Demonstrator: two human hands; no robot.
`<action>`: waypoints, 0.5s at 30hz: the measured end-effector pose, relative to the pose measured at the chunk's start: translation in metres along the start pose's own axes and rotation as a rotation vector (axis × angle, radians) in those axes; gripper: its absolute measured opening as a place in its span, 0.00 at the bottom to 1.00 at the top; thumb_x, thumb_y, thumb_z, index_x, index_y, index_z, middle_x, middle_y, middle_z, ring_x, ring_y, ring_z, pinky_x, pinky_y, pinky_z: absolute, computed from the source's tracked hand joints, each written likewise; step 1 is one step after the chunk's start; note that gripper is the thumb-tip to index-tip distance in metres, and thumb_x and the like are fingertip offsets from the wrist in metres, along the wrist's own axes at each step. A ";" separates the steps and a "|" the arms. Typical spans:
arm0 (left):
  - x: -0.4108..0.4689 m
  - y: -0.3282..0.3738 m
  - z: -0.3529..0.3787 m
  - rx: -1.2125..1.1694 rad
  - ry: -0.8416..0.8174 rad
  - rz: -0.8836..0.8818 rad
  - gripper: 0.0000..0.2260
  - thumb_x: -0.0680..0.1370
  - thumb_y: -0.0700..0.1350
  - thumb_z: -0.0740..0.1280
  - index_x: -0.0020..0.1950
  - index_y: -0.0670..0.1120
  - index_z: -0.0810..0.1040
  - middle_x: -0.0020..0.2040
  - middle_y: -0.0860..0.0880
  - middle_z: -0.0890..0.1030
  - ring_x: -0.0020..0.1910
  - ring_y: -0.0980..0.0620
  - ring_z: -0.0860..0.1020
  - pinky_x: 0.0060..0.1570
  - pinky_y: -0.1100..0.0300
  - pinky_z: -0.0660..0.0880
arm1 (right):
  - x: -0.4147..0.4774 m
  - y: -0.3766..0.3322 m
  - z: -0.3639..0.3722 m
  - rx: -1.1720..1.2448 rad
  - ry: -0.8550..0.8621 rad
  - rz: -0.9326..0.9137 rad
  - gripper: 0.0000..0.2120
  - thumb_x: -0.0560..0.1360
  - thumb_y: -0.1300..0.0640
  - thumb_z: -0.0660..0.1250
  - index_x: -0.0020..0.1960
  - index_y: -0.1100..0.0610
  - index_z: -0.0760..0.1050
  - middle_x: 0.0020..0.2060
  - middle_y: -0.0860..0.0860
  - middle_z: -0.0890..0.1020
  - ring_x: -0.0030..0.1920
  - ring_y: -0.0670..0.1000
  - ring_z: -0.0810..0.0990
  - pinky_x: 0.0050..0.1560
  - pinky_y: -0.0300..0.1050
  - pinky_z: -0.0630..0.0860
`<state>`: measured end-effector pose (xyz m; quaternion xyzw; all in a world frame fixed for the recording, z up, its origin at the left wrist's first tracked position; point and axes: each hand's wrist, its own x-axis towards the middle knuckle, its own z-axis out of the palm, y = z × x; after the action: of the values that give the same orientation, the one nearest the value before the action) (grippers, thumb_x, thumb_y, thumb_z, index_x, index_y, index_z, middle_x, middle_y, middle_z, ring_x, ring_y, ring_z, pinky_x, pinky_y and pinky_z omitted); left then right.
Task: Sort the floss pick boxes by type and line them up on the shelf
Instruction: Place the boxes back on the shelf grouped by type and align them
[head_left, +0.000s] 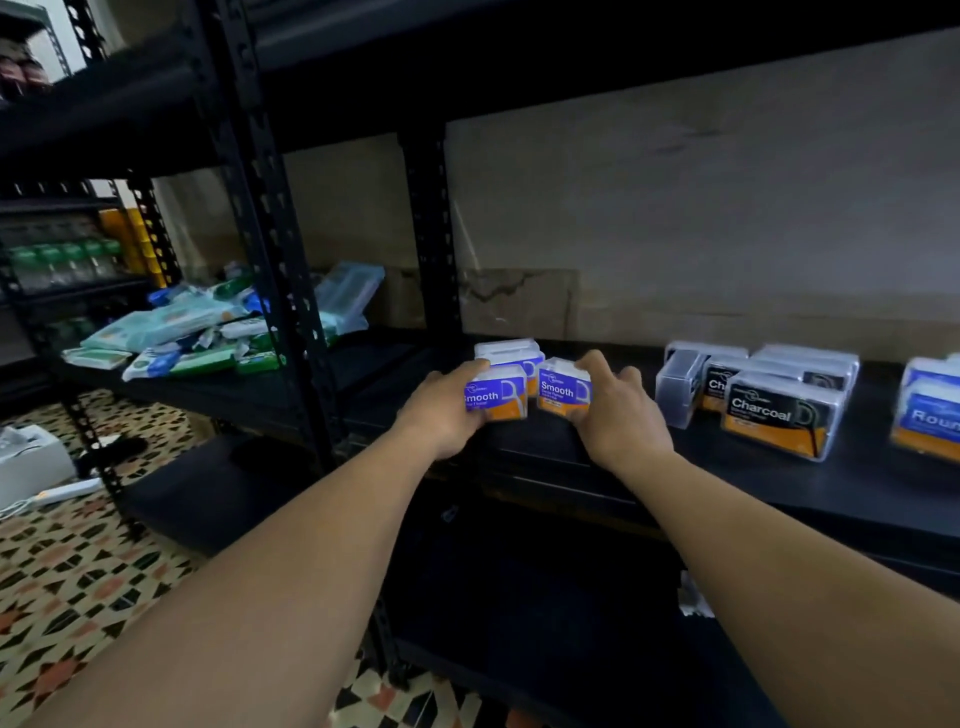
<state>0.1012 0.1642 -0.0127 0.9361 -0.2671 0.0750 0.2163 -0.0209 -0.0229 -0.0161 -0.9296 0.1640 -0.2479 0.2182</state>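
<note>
Two purple-and-orange "Smooth" floss pick boxes sit side by side near the front of the black shelf (545, 457). My left hand (441, 410) grips the left Smooth box (496, 395). The right Smooth box (563, 392) is held by my right hand (618, 410). Another clear-lidded Smooth box (511, 353) stands just behind them. Further right is a cluster of black "Charcoal" boxes (779, 415), one turned sideways. A blue "Round" box (930, 410) is cut off by the right edge.
A black upright post (270, 223) divides this bay from the left bay, where a heap of green and blue packets (192, 332) lies. Bottles (62, 260) fill a far left rack. A white power strip (62, 491) lies on the patterned tile floor.
</note>
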 end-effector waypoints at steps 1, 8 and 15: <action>0.005 -0.002 0.002 -0.009 0.008 0.003 0.36 0.70 0.65 0.65 0.76 0.63 0.59 0.70 0.47 0.73 0.65 0.42 0.73 0.65 0.47 0.71 | 0.005 0.001 0.003 -0.014 0.006 0.005 0.21 0.77 0.56 0.66 0.65 0.46 0.61 0.56 0.58 0.69 0.49 0.63 0.77 0.46 0.52 0.72; 0.029 -0.010 0.012 -0.019 0.024 0.016 0.33 0.75 0.57 0.69 0.77 0.63 0.57 0.70 0.47 0.73 0.67 0.43 0.73 0.65 0.46 0.71 | 0.030 0.005 0.012 -0.061 -0.010 0.038 0.24 0.78 0.60 0.65 0.69 0.46 0.60 0.60 0.60 0.68 0.46 0.58 0.75 0.42 0.49 0.70; 0.033 -0.006 0.014 -0.036 0.004 -0.007 0.37 0.75 0.58 0.67 0.75 0.71 0.46 0.66 0.43 0.71 0.65 0.40 0.73 0.65 0.43 0.71 | 0.035 0.008 0.013 -0.022 -0.015 0.032 0.25 0.77 0.58 0.66 0.69 0.45 0.59 0.60 0.59 0.69 0.50 0.60 0.77 0.45 0.50 0.72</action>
<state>0.1330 0.1473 -0.0193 0.9328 -0.2648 0.0715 0.2339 0.0133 -0.0393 -0.0168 -0.9310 0.1799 -0.2355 0.2132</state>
